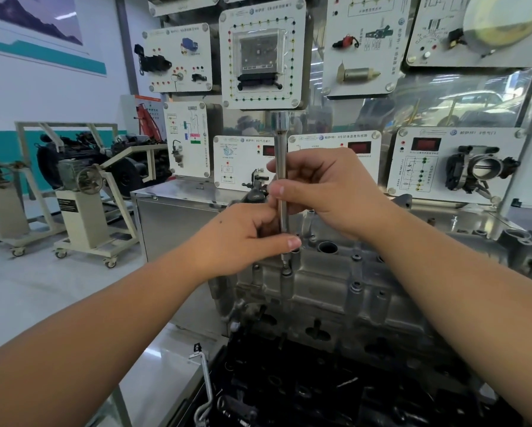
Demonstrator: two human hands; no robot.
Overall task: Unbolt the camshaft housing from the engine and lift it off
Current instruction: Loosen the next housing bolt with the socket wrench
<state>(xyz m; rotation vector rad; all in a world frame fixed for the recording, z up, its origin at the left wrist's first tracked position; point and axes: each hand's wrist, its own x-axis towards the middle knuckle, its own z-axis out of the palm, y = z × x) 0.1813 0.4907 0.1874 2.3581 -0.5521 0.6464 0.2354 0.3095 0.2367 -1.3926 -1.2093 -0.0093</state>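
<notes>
A grey cast camshaft housing (pixel 326 282) lies on top of the engine (pixel 366 334) in front of me. A long steel extension bar (pixel 280 167) stands upright, its lower tip seated on a bolt (pixel 286 268) at the housing's near left edge. My left hand (pixel 243 235) pinches the bar low down, the thumb lying across its front. Higher up, my right hand (pixel 326 192) grips the shaft with fingers curled round it. The bar's wide socket end (pixel 279 120) points up with nothing attached.
Other bolts (pixel 356 286) and a round bore (pixel 327 248) show on the housing. A bent crank tool (pixel 204 386) lies on the bench at lower left. Training panels (pixel 263 53) stand close behind the engine. Engine stands on castors (pixel 85 204) occupy the floor at left.
</notes>
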